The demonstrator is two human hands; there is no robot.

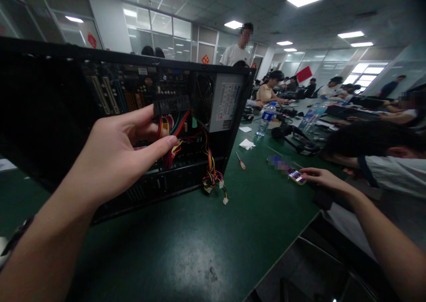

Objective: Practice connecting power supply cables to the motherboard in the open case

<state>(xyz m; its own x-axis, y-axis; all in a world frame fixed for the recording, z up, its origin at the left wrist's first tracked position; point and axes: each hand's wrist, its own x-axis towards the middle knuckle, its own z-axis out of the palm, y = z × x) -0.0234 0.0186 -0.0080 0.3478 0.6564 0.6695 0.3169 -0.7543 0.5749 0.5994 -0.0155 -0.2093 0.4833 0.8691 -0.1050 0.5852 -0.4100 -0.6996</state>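
Note:
My left hand (123,151) is closed round a bundle of coloured wires (169,126), just under the long black power connector (171,104) on their end. It holds them in front of an open black computer case (242,93) standing on the green table. A power supply (226,100) with a fan sits in the case's upper right corner. More cables with white plugs (213,182) hang out at the lower right. My right hand (321,177) reaches to a smartphone (297,176) lying on the table, its fingers stretched out and touching the near end of the lit screen.
A screwdriver (241,161) and crumpled white paper (246,144) lie right of the case. Farther back stand a water bottle (266,120) and a black headset-like object (296,137). One person (382,160) leans on the table at the right; several others work behind.

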